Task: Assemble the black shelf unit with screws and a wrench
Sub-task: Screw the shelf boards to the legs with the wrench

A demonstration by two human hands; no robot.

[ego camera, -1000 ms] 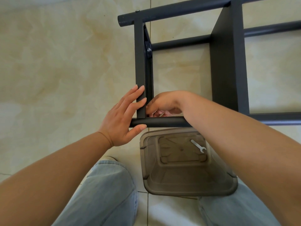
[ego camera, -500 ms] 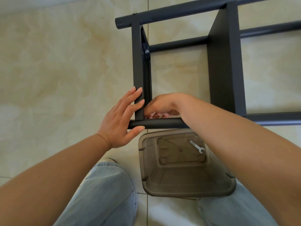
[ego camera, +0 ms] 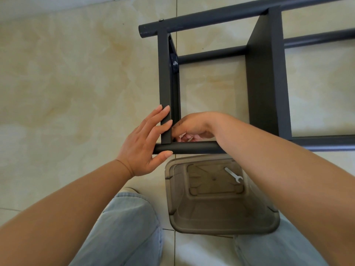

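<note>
Floor: pale marble-look tile.
Shelf unit (ego camera: 267, 77): rigid metal, likely heavy; grip its tubes.
Left hand (ego camera: 146, 143): flat, fingers straight, bracing the unit's near corner.
Right hand (ego camera: 192, 129): curled inside that corner; what it holds is hidden.

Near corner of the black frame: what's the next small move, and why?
Probably keep the left hand flat against the black frame while the right hand works inside that joint; what its curled fingers hold is hidden. The wrench lies unused in the plastic bin.

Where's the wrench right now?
The wrench lies inside the translucent brown bin on the floor, just below the shelf's near tube, untouched by either hand.
</note>
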